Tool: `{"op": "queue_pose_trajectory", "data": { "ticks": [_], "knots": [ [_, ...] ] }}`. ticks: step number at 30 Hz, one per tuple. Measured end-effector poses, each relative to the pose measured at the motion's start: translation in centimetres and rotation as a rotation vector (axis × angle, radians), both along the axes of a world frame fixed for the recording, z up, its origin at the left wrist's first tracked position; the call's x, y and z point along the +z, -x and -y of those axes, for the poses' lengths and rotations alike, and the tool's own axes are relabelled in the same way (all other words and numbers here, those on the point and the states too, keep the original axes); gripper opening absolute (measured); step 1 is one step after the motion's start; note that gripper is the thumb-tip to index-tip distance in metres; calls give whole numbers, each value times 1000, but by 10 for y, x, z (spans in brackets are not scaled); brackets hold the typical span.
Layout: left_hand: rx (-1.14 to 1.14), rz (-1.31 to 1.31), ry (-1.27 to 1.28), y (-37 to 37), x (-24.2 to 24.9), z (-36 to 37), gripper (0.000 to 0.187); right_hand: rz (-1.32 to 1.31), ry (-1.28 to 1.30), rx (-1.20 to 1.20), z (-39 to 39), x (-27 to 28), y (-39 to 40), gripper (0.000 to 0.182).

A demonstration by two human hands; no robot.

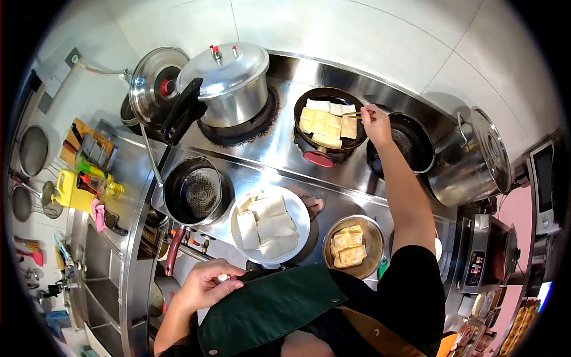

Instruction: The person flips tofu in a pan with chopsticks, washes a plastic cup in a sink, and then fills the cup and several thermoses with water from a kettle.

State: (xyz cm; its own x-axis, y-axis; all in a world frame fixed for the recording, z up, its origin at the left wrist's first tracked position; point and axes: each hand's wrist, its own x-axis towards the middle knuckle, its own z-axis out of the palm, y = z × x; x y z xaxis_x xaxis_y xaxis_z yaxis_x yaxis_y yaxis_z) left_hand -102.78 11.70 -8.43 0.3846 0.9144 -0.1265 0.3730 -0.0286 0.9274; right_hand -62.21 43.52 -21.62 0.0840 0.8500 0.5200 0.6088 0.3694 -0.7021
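**Pale-gold tofu slabs [324,123] in a dark frying pan [351,134]**

The round frying pan sits on the steel surface [262,150], its oblong tofu slabs packed edge to edge, some white, others yellowish. The right hand [376,123] has its grip clamped on slim brown chopsticks [354,113], their tips over the slabs at the pan's right side; whether they touch is hard to tell. The left hand [209,285] is curled, its grip together on a small white wad [223,277], near a white bowl [304,223] of smooth, pale slabs [275,227]. A shiny metal bowl [377,245] holds golden, crinkled pieces [348,246]. Behind the left side stands a lidded aluminium pressure cooker [237,98]; a dark saucepan [201,193] with a textured base is beside the white bowl.
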Motion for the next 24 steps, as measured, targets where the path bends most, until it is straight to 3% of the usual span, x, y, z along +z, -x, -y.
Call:
{"op": "queue_pose_trajectory", "data": {
  "ticks": [4,6,11,16,20,24],
  "knots": [
    [32,-34,2,-1,1,-6,15,-73,7,-105,9,23,5,16],
    [49,-29,12,-1,-1,-9,15,93,-7,-87,5,14,1,17],
    [40,-64,39,3,-4,-13,14,-38,63,-32,2,14,2,15],
    [52,-66,39,1,-4,-17,14,125,-17,73,3,9,9,13],
    [58,-70,7,6,-6,-16,13,66,-122,-48,-6,7,8,12],
    [88,-55,4,8,-7,-15,13,123,-58,-76,-12,32,8,13]
  ]
}}
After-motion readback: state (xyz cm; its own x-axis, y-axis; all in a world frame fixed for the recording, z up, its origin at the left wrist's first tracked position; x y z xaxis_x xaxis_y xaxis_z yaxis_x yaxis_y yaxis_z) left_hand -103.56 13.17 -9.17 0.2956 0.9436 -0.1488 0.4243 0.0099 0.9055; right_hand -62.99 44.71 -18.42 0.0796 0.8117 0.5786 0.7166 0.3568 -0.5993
